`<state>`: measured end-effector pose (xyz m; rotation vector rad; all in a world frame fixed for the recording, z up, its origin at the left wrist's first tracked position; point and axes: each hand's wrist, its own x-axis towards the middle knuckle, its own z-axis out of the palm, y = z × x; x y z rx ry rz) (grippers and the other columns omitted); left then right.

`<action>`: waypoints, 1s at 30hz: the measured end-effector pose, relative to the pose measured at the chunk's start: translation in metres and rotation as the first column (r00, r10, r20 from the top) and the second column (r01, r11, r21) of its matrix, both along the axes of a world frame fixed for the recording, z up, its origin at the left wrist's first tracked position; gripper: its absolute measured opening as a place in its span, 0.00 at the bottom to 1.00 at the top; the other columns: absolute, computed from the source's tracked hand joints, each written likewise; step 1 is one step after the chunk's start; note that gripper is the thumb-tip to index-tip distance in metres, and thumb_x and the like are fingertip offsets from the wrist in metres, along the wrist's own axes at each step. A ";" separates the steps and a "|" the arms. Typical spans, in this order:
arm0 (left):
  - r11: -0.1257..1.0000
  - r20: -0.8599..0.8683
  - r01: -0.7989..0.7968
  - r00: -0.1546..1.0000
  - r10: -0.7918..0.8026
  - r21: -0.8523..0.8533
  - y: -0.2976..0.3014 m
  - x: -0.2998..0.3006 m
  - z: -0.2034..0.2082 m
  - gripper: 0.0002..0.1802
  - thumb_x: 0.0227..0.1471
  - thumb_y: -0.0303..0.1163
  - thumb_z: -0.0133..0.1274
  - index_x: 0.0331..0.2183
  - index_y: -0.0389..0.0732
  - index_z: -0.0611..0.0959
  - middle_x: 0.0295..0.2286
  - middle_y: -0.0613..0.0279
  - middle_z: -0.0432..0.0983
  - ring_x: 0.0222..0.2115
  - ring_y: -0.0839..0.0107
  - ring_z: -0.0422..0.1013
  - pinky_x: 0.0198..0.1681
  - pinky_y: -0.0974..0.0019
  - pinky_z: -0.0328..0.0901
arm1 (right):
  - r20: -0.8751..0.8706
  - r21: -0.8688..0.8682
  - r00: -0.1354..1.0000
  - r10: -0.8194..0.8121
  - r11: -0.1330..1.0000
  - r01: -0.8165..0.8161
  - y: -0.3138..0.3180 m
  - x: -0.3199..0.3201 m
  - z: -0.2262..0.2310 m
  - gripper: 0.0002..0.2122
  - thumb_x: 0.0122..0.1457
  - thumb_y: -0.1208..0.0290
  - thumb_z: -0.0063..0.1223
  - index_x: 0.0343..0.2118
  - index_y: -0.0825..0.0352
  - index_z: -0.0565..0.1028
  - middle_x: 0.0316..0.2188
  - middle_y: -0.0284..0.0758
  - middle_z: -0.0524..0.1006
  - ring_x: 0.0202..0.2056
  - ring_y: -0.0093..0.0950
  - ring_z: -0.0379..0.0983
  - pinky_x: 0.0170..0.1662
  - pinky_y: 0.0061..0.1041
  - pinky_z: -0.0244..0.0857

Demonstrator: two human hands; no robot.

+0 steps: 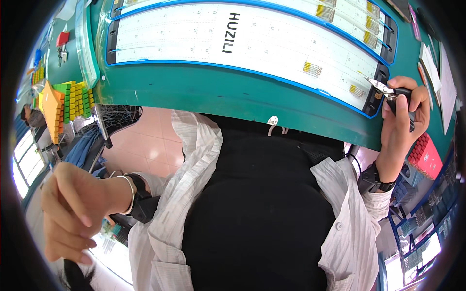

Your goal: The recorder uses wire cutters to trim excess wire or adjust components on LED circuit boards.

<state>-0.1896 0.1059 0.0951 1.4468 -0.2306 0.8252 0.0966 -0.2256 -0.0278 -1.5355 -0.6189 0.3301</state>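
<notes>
My right hand (pixel 407 104) is closed around small pliers (pixel 386 89) with black handles and bright metal jaws. The jaws point left over the right end of a white board (pixel 286 48) framed in blue. Just beyond their tips, a thin yellow piece (pixel 362 73) lies on the board. Small bundles of yellow-ended wire-like parts (pixel 312 69) sit in rows there, one (pixel 357 90) close below the pliers. Down at the far left, away from the table, my left hand (pixel 73 208) has its fingers curled. A dark tuft (pixel 77 277) shows under its fingertips; whether they grip it is unclear.
A second blue-framed board (pixel 340 19) with more bundles lies behind the first on the green table (pixel 204 87). Stacked yellow and green blocks (pixel 75 99) stand at left, near a clear tray (pixel 88 53). A red box (pixel 425 156) is at right, below papers (pixel 447 82).
</notes>
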 end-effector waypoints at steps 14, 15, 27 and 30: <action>0.174 0.022 0.900 0.200 -0.980 -0.399 -0.044 0.057 -0.082 0.21 0.62 0.29 0.51 0.16 0.38 0.72 0.15 0.63 0.66 0.15 0.61 0.62 0.16 0.59 0.53 | -0.005 0.004 1.000 -0.015 1.000 0.015 0.006 0.002 0.000 0.12 0.61 0.81 0.50 0.30 0.62 0.58 0.41 0.52 0.76 0.25 0.19 0.67 0.26 0.16 0.64; 0.161 0.035 0.909 0.189 -0.981 -0.383 -0.046 0.058 -0.084 0.20 0.63 0.34 0.51 0.20 0.36 0.77 0.18 0.61 0.68 0.15 0.64 0.63 0.17 0.62 0.53 | 0.004 -0.002 0.999 -0.033 0.999 0.033 0.005 0.001 0.001 0.12 0.61 0.82 0.50 0.30 0.62 0.58 0.40 0.51 0.76 0.25 0.19 0.67 0.26 0.15 0.64; 0.853 -0.854 0.454 0.520 -0.019 0.258 -0.065 0.085 -0.044 0.15 0.44 0.38 0.68 0.29 0.42 0.80 0.20 0.66 0.73 0.19 0.66 0.70 0.24 0.65 0.62 | -0.032 0.024 0.998 -0.051 0.998 0.052 0.005 -0.003 0.002 0.13 0.56 0.83 0.56 0.27 0.64 0.61 0.35 0.47 0.79 0.23 0.16 0.70 0.27 0.14 0.66; 0.639 -0.576 0.391 0.811 0.102 0.663 -0.088 0.125 -0.069 0.28 0.44 0.50 0.67 0.41 0.43 0.78 0.35 0.62 0.79 0.38 0.63 0.75 0.42 0.59 0.67 | -0.013 -0.002 0.998 -0.058 0.998 0.058 0.004 -0.002 0.009 0.13 0.55 0.83 0.57 0.27 0.64 0.62 0.35 0.47 0.80 0.26 0.17 0.72 0.28 0.14 0.67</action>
